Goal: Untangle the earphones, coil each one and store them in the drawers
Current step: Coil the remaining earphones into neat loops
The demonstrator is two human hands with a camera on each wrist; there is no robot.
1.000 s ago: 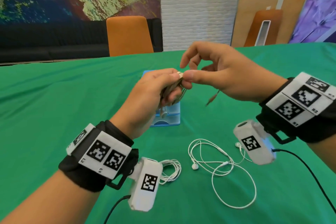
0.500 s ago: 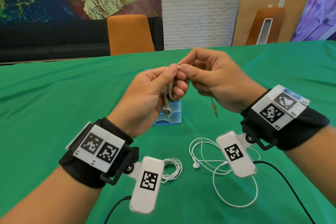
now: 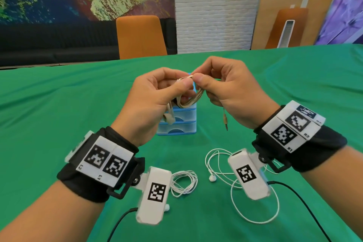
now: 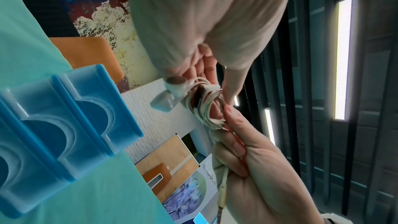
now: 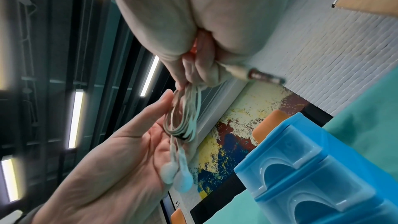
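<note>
1. Beige earphone coil (image 3: 189, 98) hangs upright, long axis vertical, above the blue drawers (image 3: 177, 122); earbuds and plug dangle down.
2. Left hand (image 3: 155, 102) and right hand (image 3: 229, 92) fingers pinch its top, over the green tabletop (image 3: 59, 108).

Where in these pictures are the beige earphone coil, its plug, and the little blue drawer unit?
beige earphone coil (image 3: 189, 100), head view, on the looped cable.
plug (image 3: 225, 121), head view, on the hanging jack's sleeve.
blue drawer unit (image 3: 177, 128), head view, on the bottom drawer's front.
</note>
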